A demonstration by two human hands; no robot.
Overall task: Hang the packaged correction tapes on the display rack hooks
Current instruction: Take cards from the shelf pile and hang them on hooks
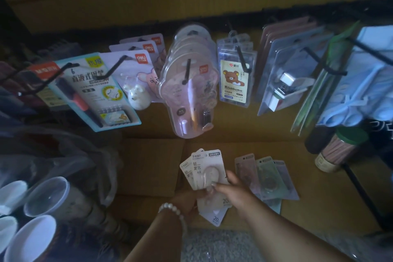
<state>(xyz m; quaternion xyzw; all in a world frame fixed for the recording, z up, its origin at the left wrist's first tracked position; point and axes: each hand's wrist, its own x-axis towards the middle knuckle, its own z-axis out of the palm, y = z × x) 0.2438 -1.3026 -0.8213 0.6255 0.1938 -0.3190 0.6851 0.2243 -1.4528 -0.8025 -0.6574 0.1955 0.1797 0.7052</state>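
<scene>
Reaching in from the lower edge, both forearms angling toward the middle; left hand (187, 200), wrist ringed by a pale beaded bracelet (172, 208), cupping from beneath a fanned stack of cream carded correction tapes (205, 168); right hand (229, 187) lying over the stack's lower half, thumb and fingers pinching the front card; hovering low above brown cardboard boxes (148, 166), well below the black wire rack hooks (187, 70); lying just right, a loose pile of pastel carded tapes (268, 176); left fingers mostly hidden behind the cards; dim light blurring the print.
</scene>
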